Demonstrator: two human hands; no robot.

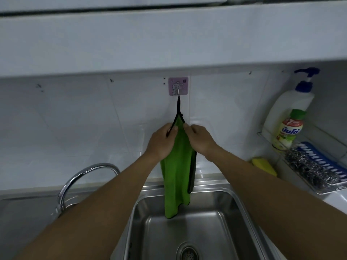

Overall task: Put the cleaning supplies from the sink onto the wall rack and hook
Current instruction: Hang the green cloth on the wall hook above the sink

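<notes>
A green cloth (pixel 176 177) hangs by its black loop from the metal hook on a pink sticker (pixel 178 86) on the tiled wall. Its lower end dangles over the steel sink (pixel 232 201). My left hand (pixel 162 142) pinches the cloth's upper left edge by the black loop. My right hand (pixel 200 138) pinches the upper right edge. On the right wall, a wire rack (pixel 266 136) holds a white pump bottle (pixel 289 107), a green-capped dish soap bottle (pixel 288 131), a steel scourer (pixel 308 167) and a blue brush (pixel 326 162).
A yellow sponge (pixel 264 166) lies on the counter under the rack. A chrome tap (pixel 78 179) arches at the sink's left. A white cabinet (pixel 169 40) overhangs the wall above the hook. The sink drain (pixel 187 252) sits at the bottom.
</notes>
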